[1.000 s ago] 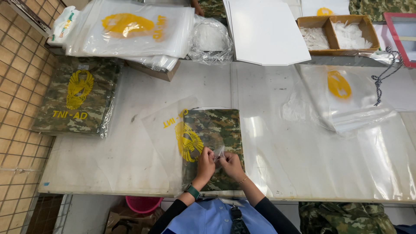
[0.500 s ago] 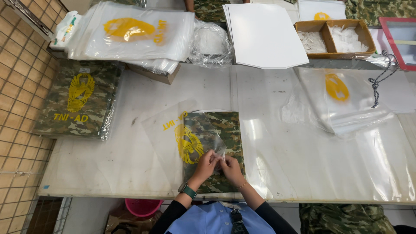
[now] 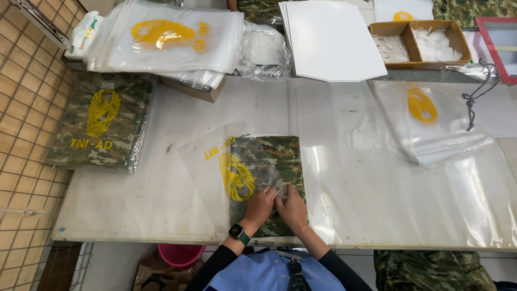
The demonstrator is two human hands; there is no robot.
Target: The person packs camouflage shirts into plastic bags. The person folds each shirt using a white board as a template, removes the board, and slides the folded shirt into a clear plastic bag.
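Note:
A folded camouflage garment (image 3: 280, 156) lies on the white table (image 3: 161, 199) near the front edge, partly inside a clear plastic bag (image 3: 207, 161) with a yellow emblem. My left hand (image 3: 259, 205), with a dark watch on its wrist, and my right hand (image 3: 292, 205), with a thin bracelet, meet at the garment's near end. Both pinch the bag's open edge over the cloth, fingers closed on the plastic.
A stack of bagged camouflage garments (image 3: 99, 121) lies at the left. Piles of empty printed bags (image 3: 167, 40) sit at the back left and right (image 3: 425, 116). White card sheets (image 3: 331, 37), a cardboard box (image 3: 417, 46) and a pink bucket (image 3: 180, 253) under the table are also in view.
My hands stay at the garment's near end and have shifted only slightly; the plastic film over the cloth has moved a little between them.

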